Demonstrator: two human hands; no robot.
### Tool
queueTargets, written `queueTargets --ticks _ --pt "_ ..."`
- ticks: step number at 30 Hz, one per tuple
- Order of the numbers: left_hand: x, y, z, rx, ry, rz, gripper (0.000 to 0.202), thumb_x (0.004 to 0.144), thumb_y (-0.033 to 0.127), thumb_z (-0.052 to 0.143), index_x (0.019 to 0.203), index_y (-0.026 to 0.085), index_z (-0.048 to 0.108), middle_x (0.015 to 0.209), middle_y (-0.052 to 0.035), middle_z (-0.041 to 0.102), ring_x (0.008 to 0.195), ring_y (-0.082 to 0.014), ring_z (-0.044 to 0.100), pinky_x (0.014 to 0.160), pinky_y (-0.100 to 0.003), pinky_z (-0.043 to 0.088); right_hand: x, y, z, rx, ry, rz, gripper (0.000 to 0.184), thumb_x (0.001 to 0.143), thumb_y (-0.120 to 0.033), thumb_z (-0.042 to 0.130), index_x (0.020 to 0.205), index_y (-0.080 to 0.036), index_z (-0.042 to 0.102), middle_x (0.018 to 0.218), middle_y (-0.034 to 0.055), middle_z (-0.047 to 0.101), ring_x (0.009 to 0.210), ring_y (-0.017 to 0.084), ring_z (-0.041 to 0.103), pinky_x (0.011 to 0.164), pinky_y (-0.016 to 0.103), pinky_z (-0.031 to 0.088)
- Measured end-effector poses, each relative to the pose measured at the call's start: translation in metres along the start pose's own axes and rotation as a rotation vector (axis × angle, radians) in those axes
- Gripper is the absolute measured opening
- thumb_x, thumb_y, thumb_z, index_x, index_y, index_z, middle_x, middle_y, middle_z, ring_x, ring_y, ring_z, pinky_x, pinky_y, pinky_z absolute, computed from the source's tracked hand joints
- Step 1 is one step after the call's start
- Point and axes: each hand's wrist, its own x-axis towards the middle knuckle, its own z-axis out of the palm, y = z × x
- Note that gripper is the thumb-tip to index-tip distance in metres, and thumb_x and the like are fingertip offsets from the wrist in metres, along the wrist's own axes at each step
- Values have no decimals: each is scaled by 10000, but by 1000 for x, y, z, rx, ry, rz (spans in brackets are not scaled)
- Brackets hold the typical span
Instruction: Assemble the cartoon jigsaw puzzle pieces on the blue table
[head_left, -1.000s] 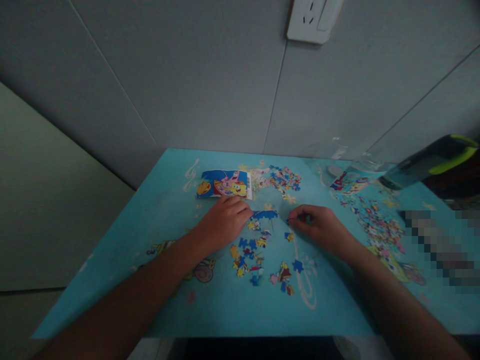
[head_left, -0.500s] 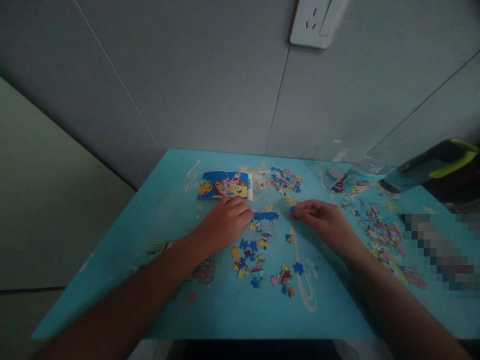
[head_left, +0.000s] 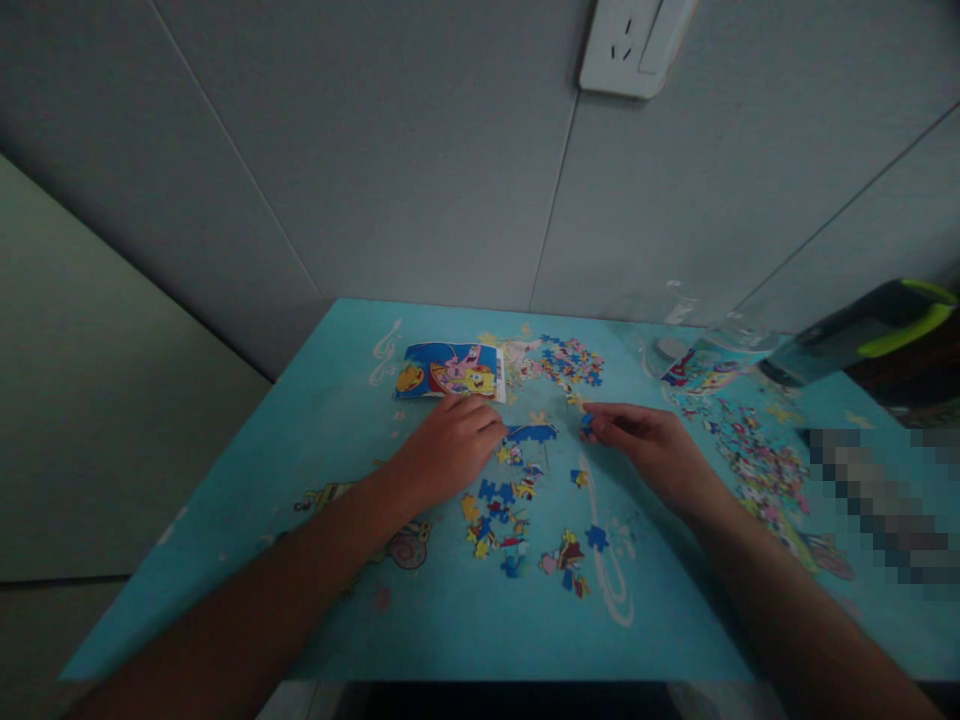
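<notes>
My right hand (head_left: 637, 438) pinches a blue puzzle piece (head_left: 587, 424) between thumb and fingers, just above the table. To its left lies a strip of joined blue puzzle pieces (head_left: 534, 433). The curled fingers of my left hand (head_left: 463, 440) meet the strip's left end; their tips are partly hidden. Below the strip, several blue and yellow pieces (head_left: 496, 505) lie loosely together. A single piece (head_left: 579, 478), a blue piece (head_left: 597, 538) and a small multicoloured cluster (head_left: 566, 556) rest nearer me. Behind my left hand sits a cartoon picture card (head_left: 450, 369).
A pile of loose pieces (head_left: 574, 360) lies at the back, and a larger spread (head_left: 757, 455) on the right. A clear plastic jar (head_left: 716, 355) and a dark bottle (head_left: 847, 335) stand back right. The grey wall (head_left: 420, 180) bounds the table's far edge.
In my right hand the blue piece has turned a little and the index finger has straightened. My left hand stays at the strip.
</notes>
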Motion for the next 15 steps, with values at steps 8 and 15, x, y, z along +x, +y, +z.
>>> queueTargets --ticks 8,15 --pt "2 3 -4 -26 -18 -25 199 1004 163 526 1118 175 688 1039 -67 695 1011 -225 595 872 -377 399 -2 1 6 -121 -2 -2 379 840 -470 735 1049 -158 781 837 62 770 740 205 692 710 333 557" --pt "1 4 -5 -53 -1 3 231 1012 200 520 1177 189 683 1077 -70 677 1047 -232 585 904 -396 401 -3 0 11 -273 44 -53 363 888 -431 669 1119 -179 792 957 55 797 810 236 715 744 357 561"
